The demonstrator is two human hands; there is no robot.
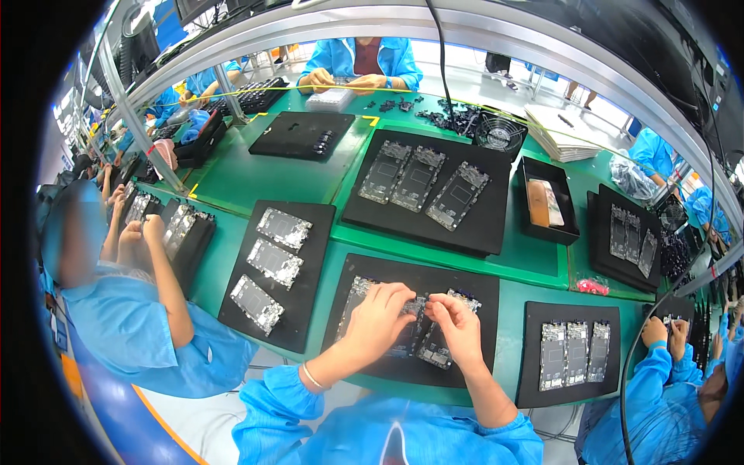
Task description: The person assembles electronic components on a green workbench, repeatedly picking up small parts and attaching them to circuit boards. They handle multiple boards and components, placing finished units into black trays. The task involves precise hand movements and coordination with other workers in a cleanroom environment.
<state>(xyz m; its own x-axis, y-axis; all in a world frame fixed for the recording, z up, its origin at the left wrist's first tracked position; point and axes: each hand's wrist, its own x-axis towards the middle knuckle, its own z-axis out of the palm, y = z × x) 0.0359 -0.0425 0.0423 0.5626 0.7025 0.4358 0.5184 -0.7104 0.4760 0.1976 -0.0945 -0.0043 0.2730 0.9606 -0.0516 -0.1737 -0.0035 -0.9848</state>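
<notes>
Three circuit boards lie on a black foam mat in front of me. Over the middle circuit board, my left hand is closed, thumb and fingertips pinched near the board's far end. My right hand pinches at the same end, just right of the left fingertips. Whatever the fingers hold is too small or hidden to name. The left circuit board is partly covered by my left hand. Beneath my right hand, the right circuit board is partly hidden too.
Black mats with circuit boards lie left, right and beyond. A black tray stands far right, near a small fan and loose black parts. A cable hangs at right. Co-workers sit left, right and opposite.
</notes>
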